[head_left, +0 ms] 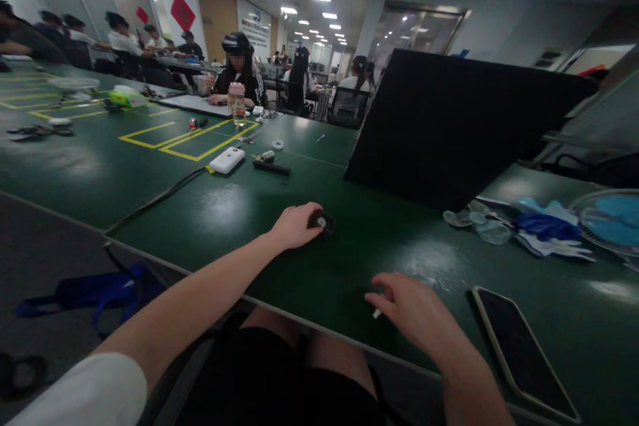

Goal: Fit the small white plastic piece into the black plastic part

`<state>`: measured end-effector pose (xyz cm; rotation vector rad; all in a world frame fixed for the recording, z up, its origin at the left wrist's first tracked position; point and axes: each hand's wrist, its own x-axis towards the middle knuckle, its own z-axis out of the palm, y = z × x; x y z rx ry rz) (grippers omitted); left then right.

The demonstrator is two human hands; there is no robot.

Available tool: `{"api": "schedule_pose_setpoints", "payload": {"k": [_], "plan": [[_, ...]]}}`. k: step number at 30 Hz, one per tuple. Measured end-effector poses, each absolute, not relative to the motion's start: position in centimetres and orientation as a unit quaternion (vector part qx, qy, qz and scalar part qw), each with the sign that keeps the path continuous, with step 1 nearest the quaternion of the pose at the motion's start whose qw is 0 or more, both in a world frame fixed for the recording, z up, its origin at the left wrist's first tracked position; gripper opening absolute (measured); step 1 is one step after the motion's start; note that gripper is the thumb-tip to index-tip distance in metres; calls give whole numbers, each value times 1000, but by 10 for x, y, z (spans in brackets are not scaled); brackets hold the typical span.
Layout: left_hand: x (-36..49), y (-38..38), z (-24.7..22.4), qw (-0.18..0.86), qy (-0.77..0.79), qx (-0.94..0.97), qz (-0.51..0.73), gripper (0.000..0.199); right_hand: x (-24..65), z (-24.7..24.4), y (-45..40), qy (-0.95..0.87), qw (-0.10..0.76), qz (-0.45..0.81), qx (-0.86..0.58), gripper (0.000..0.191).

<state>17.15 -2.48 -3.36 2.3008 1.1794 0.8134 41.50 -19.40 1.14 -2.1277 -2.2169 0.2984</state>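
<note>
Near the middle of the green table, my left hand (298, 226) has its fingers and thumb around a small dark round object (328, 223) with a pale disc on its side. The object rests on or just over the table top. My right hand (402, 303) is at the near edge, thumb and fingers curved with a gap between them. A small white piece (377, 313) shows just below its thumb; whether the hand touches it I cannot tell. To the right of that hand lies a phone (522, 349) with a dark screen.
A large black panel (449, 126) leans at the back right. Gloves (549, 229) and a fan (609, 213) lie right. A white box (227, 160), a cable (160, 196), a black bar (271, 167) and a bottle (237, 105) stand or lie left. A person sits across.
</note>
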Motion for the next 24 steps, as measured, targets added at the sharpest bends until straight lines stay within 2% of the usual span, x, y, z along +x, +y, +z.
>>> {"api": "schedule_pose_setpoints", "payload": {"k": [6,7,9,10,15,21,24], "plan": [[169,-25,-34,225,430,821,301,47,408,0,-139,-778,140,107,-603,42],[169,-24,-35,223,431,821,303,46,409,0,-126,-776,138,109,-605,41],[169,-23,-35,214,427,824,305,46,412,4,-101,-779,93,108,-611,22],[170,-22,-35,209,424,827,305,46,413,7,-90,-780,68,117,-611,19],[173,-21,-35,187,419,836,299,45,405,10,-59,-775,37,136,-616,19],[172,-20,-34,175,418,842,293,42,390,-16,-64,-735,105,84,-664,19],[170,-19,-34,162,440,831,299,43,390,-22,-66,-727,156,44,-668,35]]}}
